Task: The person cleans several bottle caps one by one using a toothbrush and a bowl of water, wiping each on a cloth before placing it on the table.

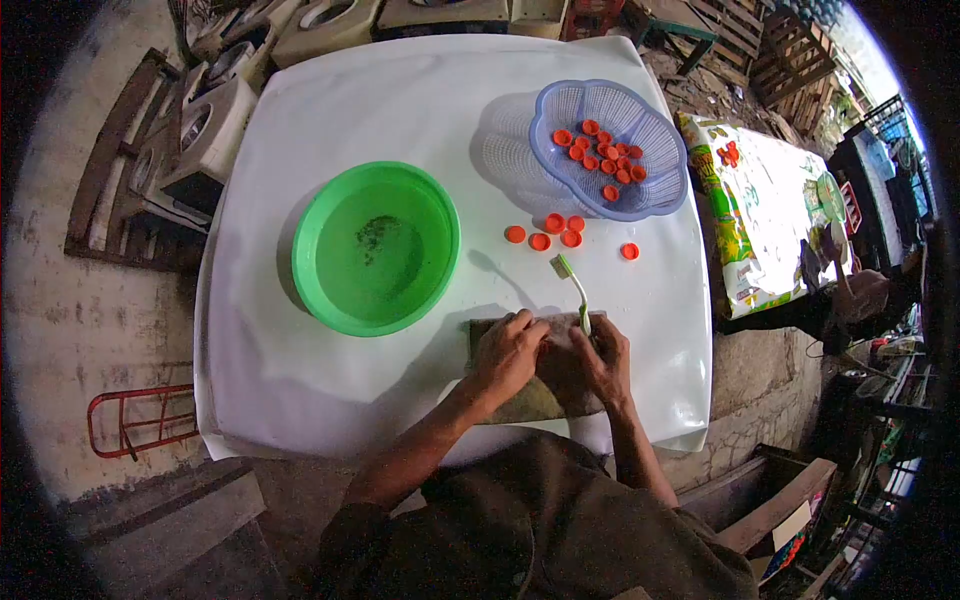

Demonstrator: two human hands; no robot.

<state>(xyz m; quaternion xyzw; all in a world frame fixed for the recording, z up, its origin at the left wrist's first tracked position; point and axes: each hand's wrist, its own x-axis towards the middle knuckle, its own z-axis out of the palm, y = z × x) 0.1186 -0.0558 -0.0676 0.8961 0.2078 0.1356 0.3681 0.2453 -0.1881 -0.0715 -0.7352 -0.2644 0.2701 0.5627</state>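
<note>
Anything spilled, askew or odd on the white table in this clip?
Five orange bottle caps lie loose on the white table, outside the lilac plastic basket that holds the rest. The green plastic basin has dark specks on its bottom. Both hands, left hand and right hand, rest on a brownish cloth.

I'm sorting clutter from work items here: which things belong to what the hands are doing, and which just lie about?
In use:
left hand and right hand on the brown cloth
toothbrush
orange caps
green basin
blue basket

Lying about:
printed sack
red wire rack
wooden pallets
</note>
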